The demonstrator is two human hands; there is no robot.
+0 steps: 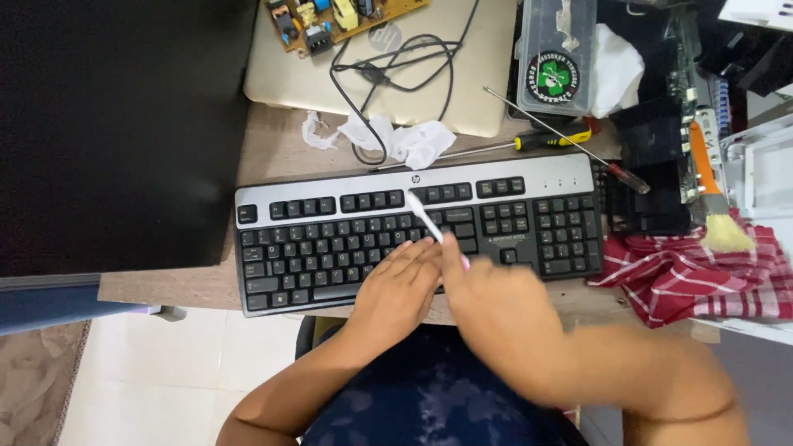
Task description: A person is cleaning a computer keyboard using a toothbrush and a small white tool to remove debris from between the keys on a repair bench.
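Brushing keyboard [330, 239] — white toothbrush [423, 216]

even daylight | soft shadows | right hand [496, 310] motion-blurred | left side dark

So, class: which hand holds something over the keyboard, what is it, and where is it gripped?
The right hand grips a slim white brush-like tool by its lower, pink-tipped end. The left hand rests flat on the keyboard, holding nothing.

Hidden and blurred parts

Our blurred right hand [496, 301] is covering the white tool's [424, 216] lower end; our left hand [396, 285] is hiding keyboard [330, 239] keys.
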